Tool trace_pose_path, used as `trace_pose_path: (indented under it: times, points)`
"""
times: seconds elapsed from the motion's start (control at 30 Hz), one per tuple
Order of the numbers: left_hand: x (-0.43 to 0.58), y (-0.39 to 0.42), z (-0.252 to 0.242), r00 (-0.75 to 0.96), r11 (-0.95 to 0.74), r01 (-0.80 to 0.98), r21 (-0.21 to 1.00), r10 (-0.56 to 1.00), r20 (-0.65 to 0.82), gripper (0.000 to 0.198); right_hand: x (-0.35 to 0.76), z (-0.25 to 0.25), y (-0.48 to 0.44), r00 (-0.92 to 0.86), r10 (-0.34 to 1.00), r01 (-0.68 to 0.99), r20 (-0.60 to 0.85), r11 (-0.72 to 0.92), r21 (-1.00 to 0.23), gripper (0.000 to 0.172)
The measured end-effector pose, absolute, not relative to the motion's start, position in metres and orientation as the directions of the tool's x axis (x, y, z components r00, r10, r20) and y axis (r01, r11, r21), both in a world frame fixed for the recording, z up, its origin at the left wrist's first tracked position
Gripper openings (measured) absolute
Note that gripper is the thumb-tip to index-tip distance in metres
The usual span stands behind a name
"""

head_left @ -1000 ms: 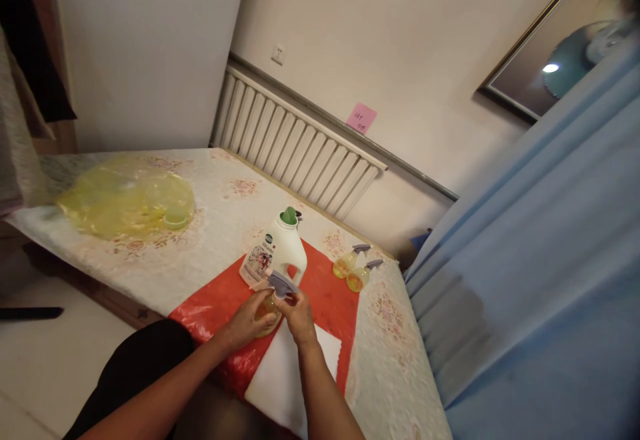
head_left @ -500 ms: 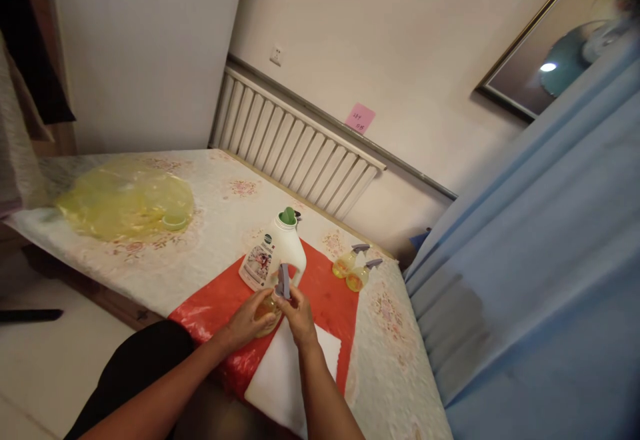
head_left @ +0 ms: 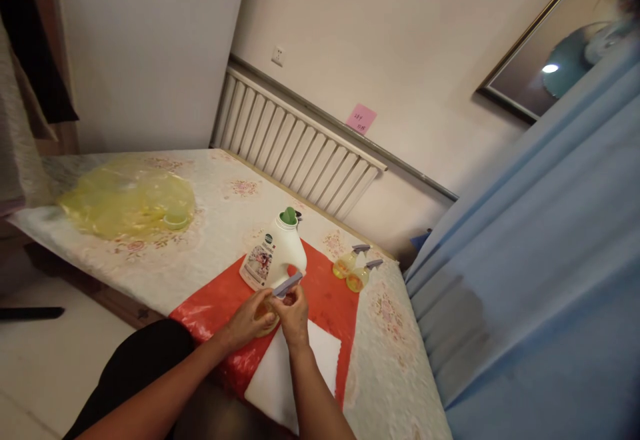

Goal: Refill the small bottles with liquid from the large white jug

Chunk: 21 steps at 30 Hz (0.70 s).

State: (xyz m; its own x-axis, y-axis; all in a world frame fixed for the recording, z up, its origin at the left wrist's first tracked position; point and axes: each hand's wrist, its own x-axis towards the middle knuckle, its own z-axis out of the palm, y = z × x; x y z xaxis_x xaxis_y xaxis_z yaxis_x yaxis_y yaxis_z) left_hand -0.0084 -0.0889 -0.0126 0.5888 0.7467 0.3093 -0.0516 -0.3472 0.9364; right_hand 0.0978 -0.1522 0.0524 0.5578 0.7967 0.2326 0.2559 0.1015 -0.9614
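My left hand (head_left: 251, 317) is wrapped round the body of a small clear spray bottle (head_left: 267, 325) with yellowish liquid. My right hand (head_left: 294, 313) grips the neck of its grey trigger spray head (head_left: 289, 285), which points to the upper right. Just behind stands a large white jug (head_left: 285, 253) with a printed label and a green piece in its open mouth. Beneath lie a red plastic sheet (head_left: 220, 300) and a white cloth or pad (head_left: 280, 380), partly covered by my right forearm.
Two more spray bottles with yellow liquid, one nearer (head_left: 356, 281) and one behind it (head_left: 344, 265), stand at the right. A crumpled yellow plastic bag (head_left: 115, 200) and a pale green cap (head_left: 175, 220) lie at the left. A radiator (head_left: 295, 140) and blue curtain (head_left: 530, 260) border the table.
The grey spray head has turned from pointing nearly upward in view to slanting up and right. My right hand has rotated with it, while my left hand keeps its hold on the bottle.
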Motion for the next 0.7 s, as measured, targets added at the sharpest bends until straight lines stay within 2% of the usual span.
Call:
trace_pose_path:
  times: [0.2,0.37,0.7]
  points:
    - [-0.009,-0.090,-0.011,0.591,-0.356,-0.110,0.928,0.728,0.349,0.047,0.098,0.058,-0.160,0.479,0.840,0.242,0.255,0.153,-0.958,0.027]
    - [-0.007,-0.089,-0.013,0.584,-0.359,-0.128,0.924,0.726,0.363,0.048,0.104,0.057,-0.162,0.434,0.862,0.258,0.263,0.161,-0.953,0.022]
    - [-0.008,-0.088,-0.017,0.579,-0.361,-0.131,0.923,0.728,0.366,0.050,0.111,0.068,-0.166,0.306,0.907,0.342,0.288,0.177,-0.923,0.024]
